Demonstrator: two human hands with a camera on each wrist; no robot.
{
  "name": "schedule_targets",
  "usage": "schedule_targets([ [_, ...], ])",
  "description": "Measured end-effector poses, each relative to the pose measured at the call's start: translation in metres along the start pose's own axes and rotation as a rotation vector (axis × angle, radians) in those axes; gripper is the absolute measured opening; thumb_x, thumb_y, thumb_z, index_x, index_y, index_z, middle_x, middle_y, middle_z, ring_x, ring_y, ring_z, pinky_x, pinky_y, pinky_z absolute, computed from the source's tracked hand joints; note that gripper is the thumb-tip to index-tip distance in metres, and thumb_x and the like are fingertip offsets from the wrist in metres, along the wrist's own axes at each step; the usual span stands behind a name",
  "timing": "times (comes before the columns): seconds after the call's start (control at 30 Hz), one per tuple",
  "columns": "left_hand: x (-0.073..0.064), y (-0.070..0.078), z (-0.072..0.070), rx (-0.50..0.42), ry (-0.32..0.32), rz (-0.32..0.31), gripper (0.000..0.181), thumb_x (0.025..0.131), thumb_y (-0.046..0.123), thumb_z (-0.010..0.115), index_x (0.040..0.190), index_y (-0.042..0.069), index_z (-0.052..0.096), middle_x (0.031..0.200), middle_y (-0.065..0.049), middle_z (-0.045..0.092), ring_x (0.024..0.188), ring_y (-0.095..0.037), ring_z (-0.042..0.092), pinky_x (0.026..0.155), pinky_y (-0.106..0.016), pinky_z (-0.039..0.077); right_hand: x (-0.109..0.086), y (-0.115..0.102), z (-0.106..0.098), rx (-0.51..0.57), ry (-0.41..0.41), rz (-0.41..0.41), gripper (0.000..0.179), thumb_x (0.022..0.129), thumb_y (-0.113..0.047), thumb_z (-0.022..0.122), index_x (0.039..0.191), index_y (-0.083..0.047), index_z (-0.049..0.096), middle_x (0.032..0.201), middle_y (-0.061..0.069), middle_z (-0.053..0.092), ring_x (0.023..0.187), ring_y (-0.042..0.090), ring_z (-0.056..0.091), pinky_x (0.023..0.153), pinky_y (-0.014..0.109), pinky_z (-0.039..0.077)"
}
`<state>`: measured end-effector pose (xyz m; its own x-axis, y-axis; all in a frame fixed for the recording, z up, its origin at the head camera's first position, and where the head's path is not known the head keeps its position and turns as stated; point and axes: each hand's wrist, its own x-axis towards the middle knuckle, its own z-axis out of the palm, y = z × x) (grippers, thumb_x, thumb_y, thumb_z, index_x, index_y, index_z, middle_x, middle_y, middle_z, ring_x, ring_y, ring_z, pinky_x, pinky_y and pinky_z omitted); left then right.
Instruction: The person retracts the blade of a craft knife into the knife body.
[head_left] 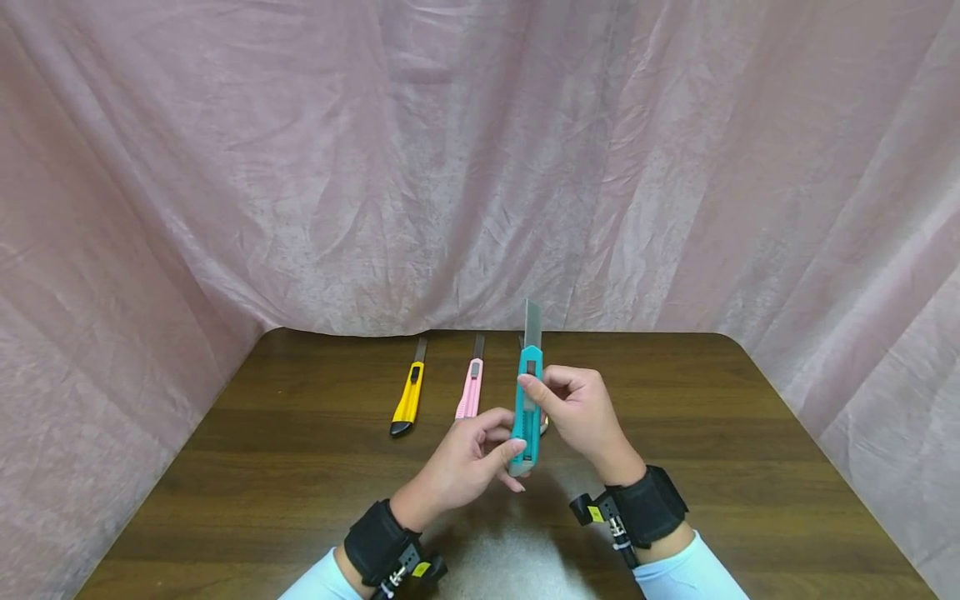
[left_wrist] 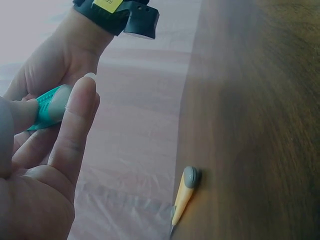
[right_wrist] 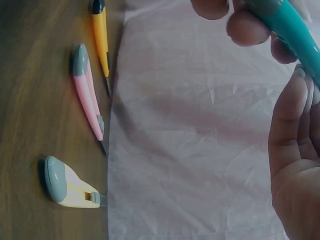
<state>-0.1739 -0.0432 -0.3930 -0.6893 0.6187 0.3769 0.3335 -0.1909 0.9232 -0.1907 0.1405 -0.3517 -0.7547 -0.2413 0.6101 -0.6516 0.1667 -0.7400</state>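
Both hands hold a teal utility knife (head_left: 533, 433) upright above the table, its wide blade (head_left: 532, 323) extended and pointing away. My left hand (head_left: 461, 468) pinches the lower end between thumb and fingers. Higher up, my right hand (head_left: 588, 412) grips the body, with the thumb across the front near the slider. The grey butt of the teal knife shows between the left fingers in the left wrist view. Left of the hands lies a pink utility knife (head_left: 470, 390), its lower end hidden by the left hand in the head view.
A yellow utility knife (head_left: 408, 396) with a black end lies farther left. One pale yellow knife with a grey end (right_wrist: 75, 191) lies mostly behind the teal knife in the head view. The brown wooden table (head_left: 300, 467) meets a pink curtain (head_left: 480, 167) at its far edge.
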Motion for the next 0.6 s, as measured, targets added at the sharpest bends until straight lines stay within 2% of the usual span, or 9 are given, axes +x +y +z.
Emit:
schedule_targets([
  [0.23, -0.0003, -0.0008, 0.0, -0.012, -0.006, 0.003, 0.024, 0.096, -0.008, 0.048, 0.119, -0.004, 0.048, 0.098, -0.013, 0.065, 0.067, -0.032, 0.065, 0.056, -0.055, 0.054, 0.0, -0.0008, -0.0005, -0.007, -0.017, -0.048, 0.026, 0.089, 0.004, 0.062, 0.065, -0.006, 0.059, 0.054, -0.001, 0.051, 0.044, 0.016, 0.045, 0.036, 0.024, 0.04],
  [0.4, -0.0003, -0.0022, -0.0004, -0.014, -0.005, 0.004, 0.024, 0.096, -0.008, 0.048, 0.119, -0.003, 0.048, 0.098, -0.013, 0.065, 0.067, -0.032, 0.065, 0.055, -0.056, 0.054, 0.0004, -0.0002, -0.0002, 0.02, -0.036, -0.061, 0.021, 0.087, 0.007, 0.062, 0.069, -0.005, 0.061, 0.056, 0.005, 0.053, 0.045, 0.014, 0.047, 0.037, 0.027, 0.044],
  [0.6, -0.0001, -0.0027, -0.001, -0.009, 0.006, -0.002, 0.024, 0.095, -0.007, 0.049, 0.119, -0.002, 0.049, 0.097, -0.015, 0.065, 0.068, -0.033, 0.065, 0.055, -0.049, 0.056, 0.0012, -0.0004, -0.0006, 0.007, -0.027, -0.049, 0.018, 0.088, 0.005, 0.062, 0.072, -0.004, 0.063, 0.057, 0.007, 0.054, 0.046, 0.014, 0.045, 0.037, 0.024, 0.039],
])
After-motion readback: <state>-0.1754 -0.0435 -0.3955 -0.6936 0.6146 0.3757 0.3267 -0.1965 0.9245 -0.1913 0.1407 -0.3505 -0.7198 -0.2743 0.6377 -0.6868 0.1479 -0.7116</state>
